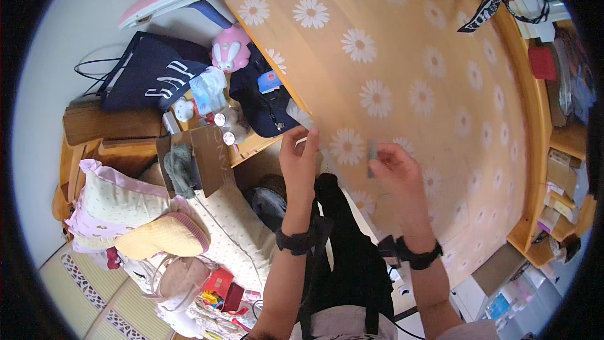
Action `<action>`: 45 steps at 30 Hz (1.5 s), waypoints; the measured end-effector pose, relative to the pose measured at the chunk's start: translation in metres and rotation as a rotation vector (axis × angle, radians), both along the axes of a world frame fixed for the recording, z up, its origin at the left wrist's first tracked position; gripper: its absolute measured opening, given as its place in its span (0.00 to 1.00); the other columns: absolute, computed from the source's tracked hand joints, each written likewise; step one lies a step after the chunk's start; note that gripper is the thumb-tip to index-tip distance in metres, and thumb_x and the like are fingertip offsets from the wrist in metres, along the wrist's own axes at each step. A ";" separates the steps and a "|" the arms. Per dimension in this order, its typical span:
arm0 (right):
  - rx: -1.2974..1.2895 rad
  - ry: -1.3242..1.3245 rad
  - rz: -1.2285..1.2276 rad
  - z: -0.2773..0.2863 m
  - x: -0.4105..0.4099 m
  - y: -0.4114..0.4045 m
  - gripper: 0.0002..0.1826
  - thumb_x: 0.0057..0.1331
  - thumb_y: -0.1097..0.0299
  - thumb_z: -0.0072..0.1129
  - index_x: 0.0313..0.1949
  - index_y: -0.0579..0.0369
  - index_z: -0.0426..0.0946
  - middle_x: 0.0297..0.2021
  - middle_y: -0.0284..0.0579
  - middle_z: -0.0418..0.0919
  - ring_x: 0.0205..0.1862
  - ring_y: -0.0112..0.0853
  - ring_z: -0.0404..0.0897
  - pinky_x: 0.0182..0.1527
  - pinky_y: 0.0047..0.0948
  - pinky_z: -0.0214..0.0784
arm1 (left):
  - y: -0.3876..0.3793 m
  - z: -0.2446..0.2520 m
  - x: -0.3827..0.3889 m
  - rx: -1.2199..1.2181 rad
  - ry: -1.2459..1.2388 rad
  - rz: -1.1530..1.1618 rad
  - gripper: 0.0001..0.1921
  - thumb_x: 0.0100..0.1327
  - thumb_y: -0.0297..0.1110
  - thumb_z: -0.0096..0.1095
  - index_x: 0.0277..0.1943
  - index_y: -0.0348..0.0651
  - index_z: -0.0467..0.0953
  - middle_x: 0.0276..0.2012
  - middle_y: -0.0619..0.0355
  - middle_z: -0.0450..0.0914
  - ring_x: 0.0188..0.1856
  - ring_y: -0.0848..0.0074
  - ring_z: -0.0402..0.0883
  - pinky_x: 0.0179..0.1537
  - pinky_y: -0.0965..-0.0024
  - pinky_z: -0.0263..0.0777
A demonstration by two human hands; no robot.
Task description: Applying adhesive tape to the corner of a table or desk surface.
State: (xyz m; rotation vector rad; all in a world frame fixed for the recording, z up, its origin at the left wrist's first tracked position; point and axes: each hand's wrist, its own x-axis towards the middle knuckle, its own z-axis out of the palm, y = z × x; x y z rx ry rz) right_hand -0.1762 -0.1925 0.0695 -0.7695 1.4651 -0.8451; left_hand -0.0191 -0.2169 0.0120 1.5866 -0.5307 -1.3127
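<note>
My left hand [298,156] is raised at the near left edge of a wooden table, fingers curled and thumb up. Its fingertips are by an overhanging flap [298,112] of the clear daisy-print table cover [377,99]; whether they pinch it cannot be made out. Over the cover, my right hand [398,165] holds a small flat grey object [372,158] between thumb and fingers. That hand is blurred, and the object's kind is unclear. A black band circles each wrist.
Left of the table, a lower wooden surface holds a navy GAP bag [155,73], a pink rabbit lamp [231,49], bottles [229,123] and dark cloth [255,99]. A cardboard box [214,160] and pillows [127,193] lie nearer. Wooden shelves [566,146] line the right.
</note>
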 end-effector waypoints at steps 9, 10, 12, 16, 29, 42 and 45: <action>-0.355 0.391 0.023 -0.026 0.065 -0.021 0.16 0.53 0.81 0.54 0.42 0.58 0.70 0.32 0.45 0.72 0.32 0.32 0.73 0.37 0.27 0.66 | -0.004 -0.010 0.002 -0.047 0.141 0.034 0.10 0.58 0.31 0.58 0.37 0.35 0.68 0.31 0.59 0.74 0.30 0.83 0.73 0.30 0.81 0.68; -0.404 0.423 0.022 -0.028 0.067 -0.022 0.16 0.53 0.81 0.54 0.43 0.58 0.70 0.32 0.46 0.72 0.31 0.33 0.73 0.37 0.27 0.66 | -0.004 -0.010 0.004 -0.044 0.144 0.033 0.10 0.58 0.31 0.58 0.37 0.35 0.68 0.31 0.59 0.74 0.30 0.83 0.73 0.30 0.81 0.68; -0.408 0.417 0.013 -0.031 0.068 -0.021 0.16 0.53 0.81 0.54 0.43 0.58 0.70 0.31 0.45 0.72 0.31 0.32 0.73 0.37 0.27 0.66 | -0.004 -0.010 0.004 -0.082 0.174 0.027 0.09 0.59 0.30 0.57 0.38 0.35 0.68 0.30 0.60 0.73 0.30 0.83 0.73 0.30 0.80 0.68; -0.266 0.282 -0.084 -0.017 0.058 -0.008 0.14 0.54 0.79 0.55 0.42 0.58 0.71 0.28 0.40 0.73 0.32 0.27 0.73 0.38 0.24 0.65 | -0.005 -0.002 0.011 -0.059 0.078 -0.117 0.08 0.61 0.31 0.54 0.37 0.35 0.69 0.33 0.58 0.72 0.35 0.79 0.73 0.38 0.76 0.72; -0.056 0.460 -0.657 0.064 -0.115 0.206 0.05 0.57 0.77 0.54 0.34 0.63 0.71 0.29 0.37 0.74 0.33 0.22 0.72 0.41 0.22 0.65 | 0.020 0.039 0.018 -0.490 -0.664 -0.507 0.18 0.58 0.23 0.52 0.51 0.32 0.61 0.47 0.51 0.66 0.50 0.68 0.66 0.53 0.67 0.59; 0.424 0.662 -1.349 0.009 -0.018 0.547 0.07 0.57 0.73 0.55 0.34 0.63 0.73 0.26 0.43 0.77 0.30 0.25 0.74 0.34 0.24 0.66 | 0.061 0.008 -0.082 -0.970 -1.443 -1.776 0.53 0.40 0.53 0.67 0.66 0.48 0.41 0.66 0.46 0.37 0.66 0.50 0.38 0.57 0.37 0.42; 0.458 0.636 -1.369 -0.041 0.007 0.584 0.08 0.56 0.72 0.56 0.34 0.62 0.74 0.26 0.44 0.77 0.30 0.27 0.76 0.34 0.26 0.67 | 0.068 0.013 -0.092 -0.859 -1.392 -1.864 0.53 0.42 0.55 0.65 0.66 0.48 0.39 0.66 0.46 0.35 0.66 0.50 0.36 0.57 0.37 0.42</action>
